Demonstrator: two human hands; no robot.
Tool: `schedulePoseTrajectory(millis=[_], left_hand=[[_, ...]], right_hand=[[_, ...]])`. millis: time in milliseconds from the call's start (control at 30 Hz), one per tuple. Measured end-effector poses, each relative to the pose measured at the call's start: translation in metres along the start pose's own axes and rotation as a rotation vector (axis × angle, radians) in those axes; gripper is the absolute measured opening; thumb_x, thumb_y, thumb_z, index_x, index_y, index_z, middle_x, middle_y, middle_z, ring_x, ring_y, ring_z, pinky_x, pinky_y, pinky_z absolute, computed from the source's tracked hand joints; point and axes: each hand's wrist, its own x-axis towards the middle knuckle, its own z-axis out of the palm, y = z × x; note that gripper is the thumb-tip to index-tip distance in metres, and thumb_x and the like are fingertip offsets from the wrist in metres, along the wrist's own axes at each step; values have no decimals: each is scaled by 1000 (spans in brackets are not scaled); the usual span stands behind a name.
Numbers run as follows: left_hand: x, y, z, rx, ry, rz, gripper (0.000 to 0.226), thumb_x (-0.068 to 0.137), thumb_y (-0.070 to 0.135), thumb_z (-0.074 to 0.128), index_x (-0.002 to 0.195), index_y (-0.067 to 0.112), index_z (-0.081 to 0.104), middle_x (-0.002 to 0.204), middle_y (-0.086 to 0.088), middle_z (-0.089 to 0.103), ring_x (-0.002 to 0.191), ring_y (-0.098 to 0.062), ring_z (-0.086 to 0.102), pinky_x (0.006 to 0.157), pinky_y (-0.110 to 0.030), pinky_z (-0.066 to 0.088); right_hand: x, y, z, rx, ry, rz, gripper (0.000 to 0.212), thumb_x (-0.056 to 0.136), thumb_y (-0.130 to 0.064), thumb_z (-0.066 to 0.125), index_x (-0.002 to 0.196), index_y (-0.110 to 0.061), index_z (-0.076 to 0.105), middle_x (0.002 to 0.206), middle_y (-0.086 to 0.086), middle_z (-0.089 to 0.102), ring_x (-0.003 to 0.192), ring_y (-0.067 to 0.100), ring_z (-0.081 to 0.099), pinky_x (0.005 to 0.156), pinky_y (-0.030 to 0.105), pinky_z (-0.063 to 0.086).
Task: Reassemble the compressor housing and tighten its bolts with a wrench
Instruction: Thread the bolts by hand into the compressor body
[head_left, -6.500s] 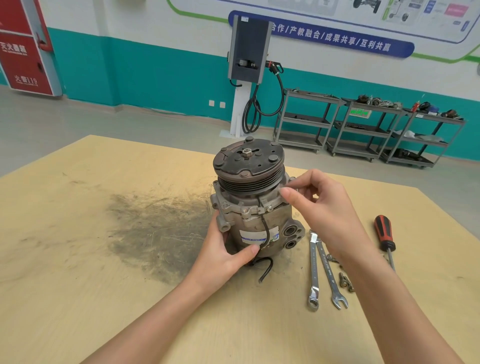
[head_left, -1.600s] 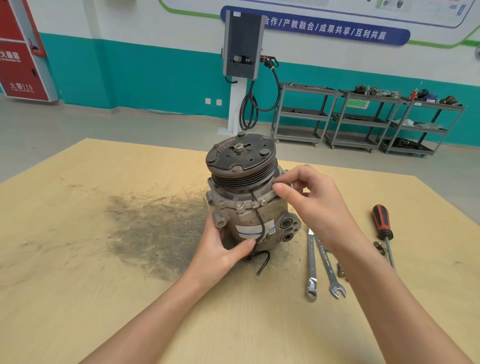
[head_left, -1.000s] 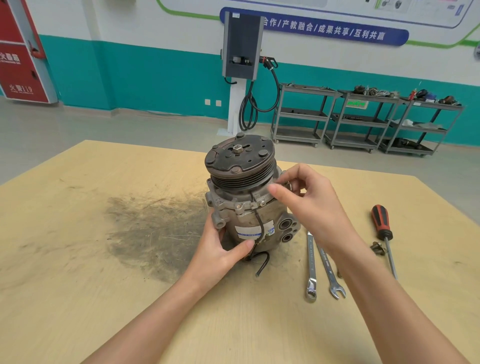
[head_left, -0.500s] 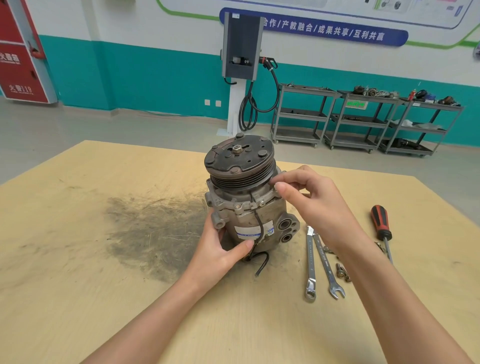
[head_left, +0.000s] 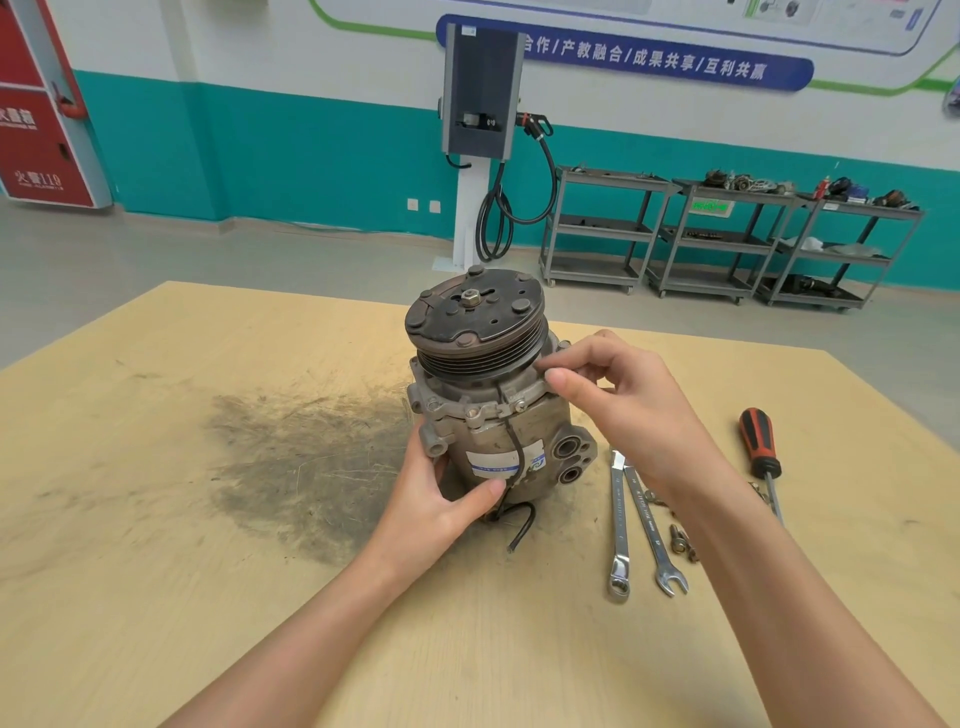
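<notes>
On the surface (head_left: 156, 519), the compressor (head_left: 493, 415) is gripped by the left hand (head_left: 436, 499); a bolt, hidden, seems pinched by the right hand (head_left: 618, 405) and could be cross-threaded if tilted.

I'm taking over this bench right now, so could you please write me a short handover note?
Left hand grips the compressor body, upright on the table. Right hand pinches at a flange bolt under the pulley; the bolt itself is hidden. Two wrenches, spare bolts and a screwdriver lie to the right. Housing looks closed. Left: fit the remaining bolts, then wrench-tighten.
</notes>
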Motion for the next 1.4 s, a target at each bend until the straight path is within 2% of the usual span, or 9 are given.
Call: schedulePoseTrajectory(millis=[167,300,400,567,767,900,1033,1200,1400], left_hand=[[0,0,0,-2,-2,3,78,76,15,74,143,15,34,141,7,53,131,-3,49,107,-17,39],[0,0,0,8,-5,6,80,75,18,75,143,15,34,142,7,53,132,-2,48,107,-15,37],[0,-1,0,-2,1,1,79,75,17,75,143,15,34,141,7,53,132,-2,48,106,-14,37],[0,-2,0,-11,-4,-8,75,76,14,74,141,16,36,137,9,57,130,-4,51,104,-17,41],[0,-1,0,-6,4,-6,76,75,15,75,141,16,36,137,12,56,129,-1,50,104,-14,39],[0,-1,0,-5,3,-13,76,76,16,75,141,17,36,136,12,58,129,-2,51,103,-15,40],[0,0,-1,3,-4,-5,77,76,18,75,141,19,35,139,10,55,130,-2,50,108,-20,40],[-1,-1,-1,3,-3,-6,77,75,17,74,141,17,35,138,11,55,130,-1,49,106,-15,38],[0,-2,-1,-7,-5,1,77,75,18,75,141,20,36,136,17,56,129,2,49,101,-9,38]], right_hand=[[-1,2,14,-4,127,28,19,80,-19,77,81,-13,59,75,10,51,72,25,49,69,48,49],[0,-1,3,-31,12,0,8,84,-16,73,89,-21,68,78,2,48,73,13,48,72,39,47],[0,0,-1,-62,-26,-23,10,88,-14,68,91,-23,72,87,4,53,83,20,54,79,33,49],[-1,0,15,-17,108,4,14,83,-16,73,82,-10,61,82,11,53,86,40,56,74,56,50],[0,-1,-1,-40,-19,-3,5,88,-18,68,90,-22,71,89,11,56,78,14,52,69,20,47],[-1,1,7,-39,46,-2,5,88,-15,68,84,-18,68,86,11,54,82,25,52,74,34,47],[-2,1,15,-79,104,-26,8,87,-16,69,81,-16,64,80,1,49,79,22,50,72,35,45],[0,-3,-3,-75,-24,-16,6,86,-16,70,91,-19,71,81,4,55,74,13,51,72,27,46],[-2,-1,6,-40,35,-20,3,86,-12,69,87,-15,69,92,16,61,87,28,56,78,38,50]])
